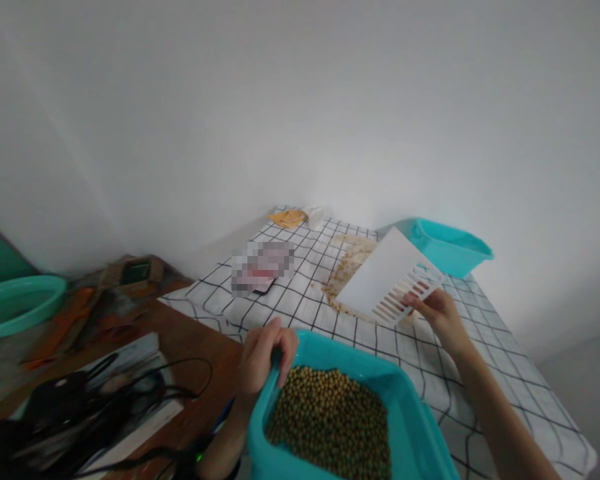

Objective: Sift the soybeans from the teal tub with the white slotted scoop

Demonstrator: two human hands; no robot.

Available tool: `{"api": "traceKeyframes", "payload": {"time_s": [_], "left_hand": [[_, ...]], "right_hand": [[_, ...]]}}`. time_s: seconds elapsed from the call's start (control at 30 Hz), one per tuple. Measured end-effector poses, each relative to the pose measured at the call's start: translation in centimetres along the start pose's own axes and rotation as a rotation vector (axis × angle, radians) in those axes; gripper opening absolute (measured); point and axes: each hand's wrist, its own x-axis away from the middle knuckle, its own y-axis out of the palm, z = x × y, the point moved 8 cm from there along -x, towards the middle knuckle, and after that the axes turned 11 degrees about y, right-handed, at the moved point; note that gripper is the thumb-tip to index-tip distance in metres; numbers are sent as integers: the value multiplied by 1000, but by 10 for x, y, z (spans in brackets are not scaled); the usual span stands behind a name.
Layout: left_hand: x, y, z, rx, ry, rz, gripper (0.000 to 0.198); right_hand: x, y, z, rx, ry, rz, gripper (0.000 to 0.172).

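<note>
My left hand point(265, 357) is closed over the left far rim of a turquoise plastic tub point(410, 387). Round yellow-green beans point(335, 417) cover the tub's bottom; its near side is cut off by the picture edge. In my right hand point(440, 317) is a thin white plastic board point(383, 273) with a row of slots along one end, pinched at that slotted end. The board tilts above the table. Behind and partly under it lies a patch of small tan bits point(347, 267) on the checked tablecloth point(300, 307).
A second turquoise tub point(453, 247) stands at the back right against the wall. A phone, partly blurred out point(265, 267), lies on the cloth, with a yellow cloth-like item point(287, 218) farther back. Black cables point(145, 400) and papers cover the wooden surface at left, near a green basin point(25, 303).
</note>
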Motion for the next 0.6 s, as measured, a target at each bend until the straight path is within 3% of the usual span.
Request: {"api": "traceKeyframes", "payload": {"time_s": [0.17,0.4,0.6], "left_hand": [[1,-1,-1,-9,-16,1,64],[1,-5,-2,-21,-11,-27,65],[1,-7,-3,-44,-1,-38,67]], "right_hand": [[0,-5,2,21,-7,82,39],[5,6,0,15,7,9,37],[6,-1,0,44,-35,82,39]]}}
